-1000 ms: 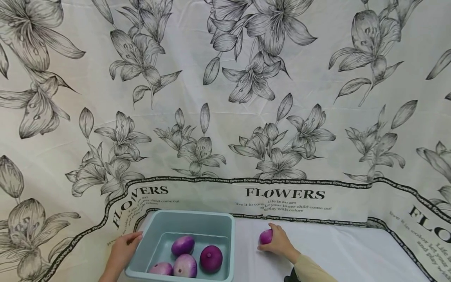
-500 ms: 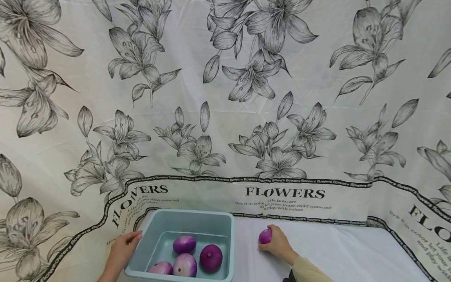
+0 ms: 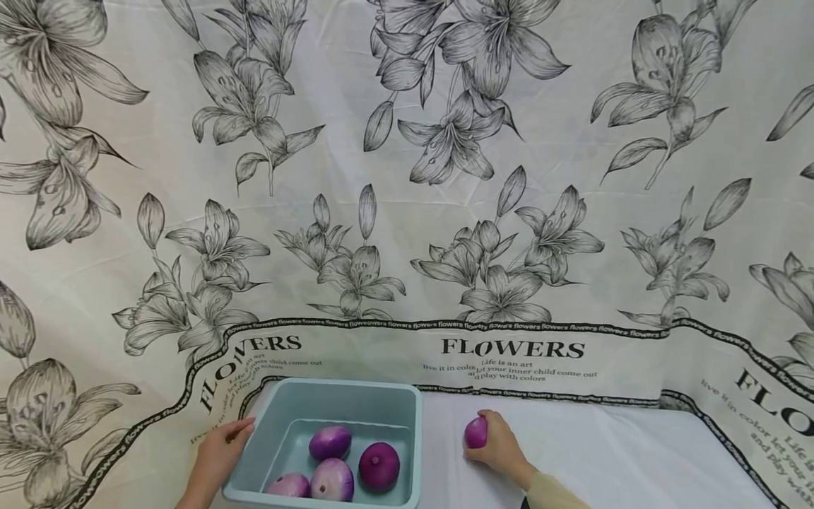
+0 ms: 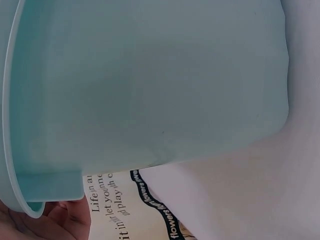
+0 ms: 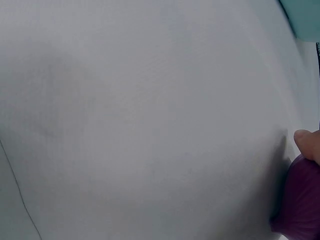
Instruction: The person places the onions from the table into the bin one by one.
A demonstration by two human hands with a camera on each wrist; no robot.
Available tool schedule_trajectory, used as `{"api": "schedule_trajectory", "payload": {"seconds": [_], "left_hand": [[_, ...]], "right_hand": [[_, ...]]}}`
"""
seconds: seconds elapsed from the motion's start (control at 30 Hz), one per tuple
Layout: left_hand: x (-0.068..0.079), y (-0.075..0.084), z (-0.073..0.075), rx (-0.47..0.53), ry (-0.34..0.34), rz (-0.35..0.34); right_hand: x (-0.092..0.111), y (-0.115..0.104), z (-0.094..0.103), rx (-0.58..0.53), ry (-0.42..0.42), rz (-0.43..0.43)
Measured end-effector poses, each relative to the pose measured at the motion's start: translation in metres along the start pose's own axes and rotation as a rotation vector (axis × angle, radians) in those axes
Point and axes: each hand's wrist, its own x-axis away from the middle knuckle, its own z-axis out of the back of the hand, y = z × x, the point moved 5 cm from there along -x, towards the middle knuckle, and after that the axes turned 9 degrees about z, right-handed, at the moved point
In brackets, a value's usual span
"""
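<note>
A light blue-green plastic basin (image 3: 346, 404) stands on the white cloth at lower centre-left in the head view. My left hand (image 3: 219, 452) grips its left rim; in the left wrist view, curled fingers (image 4: 75, 216) show under the rim of the basin (image 4: 165, 90). Right of the basin, my right hand (image 3: 501, 447) holds a purple onion (image 3: 475, 433) between thumb and fingers, at or just above the cloth. At the right wrist view's lower right edge, only part of this onion (image 5: 302, 202) and a fingertip or thumb tip (image 5: 306, 142) appear.
Several onions lie in the basin: a purple one (image 3: 331, 442) at the back, a dark one (image 3: 379, 466) at right, paler ones (image 3: 332, 481) in front. White cloth (image 3: 610, 452) covers the surface at right. A flower-printed curtain (image 3: 407, 247) hangs behind.
My right hand, with the onion, has shifted slightly left and nearer, and the onion looks more upright. The back onion in the basin rocked slightly. My left hand stays on the rim.
</note>
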Motion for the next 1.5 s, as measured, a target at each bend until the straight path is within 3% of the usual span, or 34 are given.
{"api": "schedule_trajectory", "payload": {"seconds": [0.23,0.43,0.63,0.8,1.1,1.5], "left_hand": [[0.001,0.002,0.0,-0.008,-0.006,-0.007],[0.0,0.001,0.0,-0.01,-0.003,-0.014],[0.001,0.0,-0.001,-0.006,-0.002,-0.007],[0.001,0.001,0.0,0.001,-0.001,-0.011],[0.001,0.002,0.003,-0.021,0.014,-0.087],[0.005,0.001,0.002,-0.012,0.019,-0.086]], "right_hand": [[0.009,-0.002,-0.002,-0.017,-0.021,-0.013],[0.016,-0.009,-0.002,-0.001,-0.04,0.056],[0.018,-0.014,0.001,-0.009,-0.068,0.072],[0.011,-0.026,0.009,-0.02,-0.024,0.115],[-0.006,-0.061,0.033,-0.001,0.024,0.237],[-0.026,-0.103,0.054,-0.007,0.015,0.298]]}}
